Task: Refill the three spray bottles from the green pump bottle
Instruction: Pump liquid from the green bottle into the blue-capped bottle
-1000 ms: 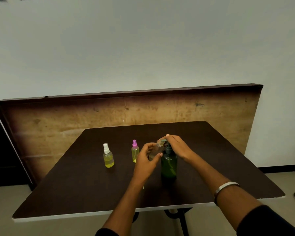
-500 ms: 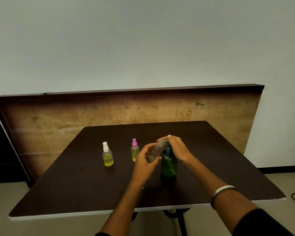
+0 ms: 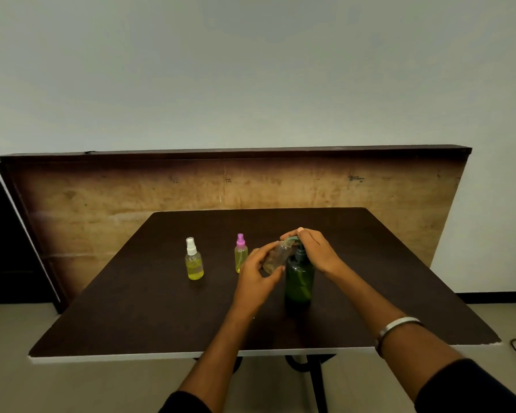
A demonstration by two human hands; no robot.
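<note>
— Green plastic, that's the pump bottle (image 3: 299,278); it stands upright on the dark table (image 3: 149,308), right of the middle, with the person's right hand (image 3: 316,251) laid over its pump head, fingers bent down across the top.

— And the other hand?

— The left hand (image 3: 256,275) has its fingers and thumb wrapped round a small clear bottle (image 3: 276,257), tilted so its open mouth sits up against the pump's spout. No cap on it that I can see. Whether anything has gone into it, I can't tell from here.

— So the hands are close?

— Nearly touching, both gathered at the top of the green one.

— Where are the other two?

— Standing upright further left. The pink-capped spray bottle (image 3: 240,254) is just beside the left hand, yellowish liquid inside. The white-capped spray bottle (image 3: 193,260) stands well apart from it, with yellow liquid low in its body.

— Anything else?

— A silver bangle (image 3: 396,326) on the right wrist, and a worn wooden board (image 3: 102,204) leaning against the wall behind the table.
</note>
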